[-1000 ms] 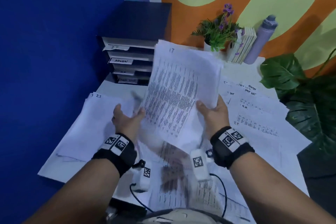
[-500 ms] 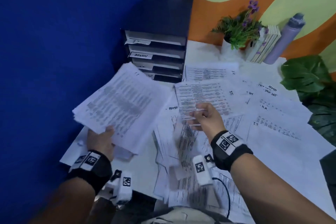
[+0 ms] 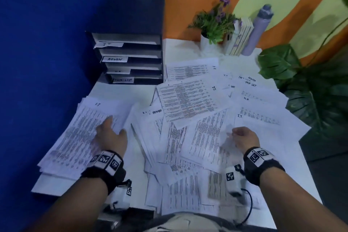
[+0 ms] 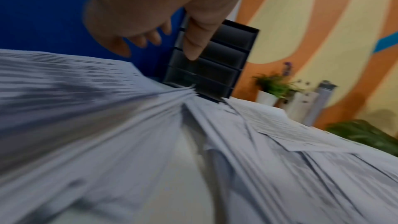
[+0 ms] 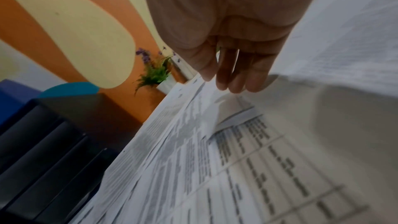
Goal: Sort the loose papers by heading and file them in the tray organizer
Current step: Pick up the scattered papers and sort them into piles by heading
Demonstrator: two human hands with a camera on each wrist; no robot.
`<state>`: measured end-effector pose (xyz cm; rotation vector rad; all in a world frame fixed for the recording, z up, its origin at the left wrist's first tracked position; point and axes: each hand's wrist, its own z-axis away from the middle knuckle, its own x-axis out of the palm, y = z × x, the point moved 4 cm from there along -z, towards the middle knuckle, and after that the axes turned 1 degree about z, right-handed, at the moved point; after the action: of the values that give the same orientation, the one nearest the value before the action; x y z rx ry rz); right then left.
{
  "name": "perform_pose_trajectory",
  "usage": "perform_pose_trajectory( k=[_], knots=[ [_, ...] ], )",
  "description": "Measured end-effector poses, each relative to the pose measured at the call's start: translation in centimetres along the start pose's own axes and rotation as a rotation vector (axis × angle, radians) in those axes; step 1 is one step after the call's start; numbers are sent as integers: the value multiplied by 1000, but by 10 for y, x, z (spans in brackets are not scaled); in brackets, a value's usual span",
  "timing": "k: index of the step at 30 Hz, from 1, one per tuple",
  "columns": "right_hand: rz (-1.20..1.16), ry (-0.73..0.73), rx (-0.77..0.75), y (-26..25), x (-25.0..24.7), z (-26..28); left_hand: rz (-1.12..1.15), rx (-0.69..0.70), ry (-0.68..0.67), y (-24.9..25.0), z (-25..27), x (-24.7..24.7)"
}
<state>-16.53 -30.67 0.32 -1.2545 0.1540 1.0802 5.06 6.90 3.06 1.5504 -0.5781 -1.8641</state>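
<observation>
Loose printed papers (image 3: 190, 103) with handwritten headings lie scattered over the white table (image 3: 180, 47). A thick stack headed I.T. (image 3: 84, 128) lies at the table's left edge. My left hand (image 3: 113, 130) hovers just over that stack, fingers spread and straight (image 4: 191, 45), holding nothing. My right hand (image 3: 237, 133) hangs over the middle papers (image 5: 215, 142), with fingers (image 5: 232, 81) relaxed and thumb close by; nothing is held. The dark tray organizer (image 3: 130, 43) stands at the back left, its shelves labelled IT, ADMIN, an obscured one and TASK LIST.
A blue wall (image 3: 37, 62) runs close along the left. At the back stand a small potted plant (image 3: 214, 24), some books (image 3: 241, 37) and a grey bottle (image 3: 258, 30). A large leafy plant (image 3: 310, 90) crowds the table's right edge.
My left hand carried the thick stack left, laid it on the I.T. pile and let go. My right hand left the stack, touched a middle sheet, then drew back right.
</observation>
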Motion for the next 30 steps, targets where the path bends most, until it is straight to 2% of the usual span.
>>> perform_pose_trajectory(
  k=[2,5,8,10,13,15,18,20,22,25,27,30],
  knots=[
    [-55,14,57,16,-6,-10,89,82,-206,27,2,34],
    [-158,-12,128,30,-10,-15,-84,76,-459,48,8,76],
    [-43,-30,87,31,-10,-19,-233,77,-573,58,13,102],
    [161,-17,28,27,-10,-22,-258,43,-588,60,15,117],
    [441,75,32,28,-21,-24,-235,29,-615,65,24,133],
    [527,45,54,32,-31,-27,-179,63,-631,70,32,142],
    [557,-79,21,32,-36,-31,-206,147,-682,76,49,148],
    [539,-101,-53,27,-33,-38,-229,154,-712,73,58,146],
    [459,-131,-128,19,-23,-39,-226,135,-765,64,66,141],
    [364,-209,-277,3,-5,-38,-205,16,-845,45,75,131],
    [277,-154,-322,-4,-8,-43,-83,-82,-781,38,66,123],
    [321,12,-264,1,-33,-62,115,-180,-564,40,33,119]
  ],
)
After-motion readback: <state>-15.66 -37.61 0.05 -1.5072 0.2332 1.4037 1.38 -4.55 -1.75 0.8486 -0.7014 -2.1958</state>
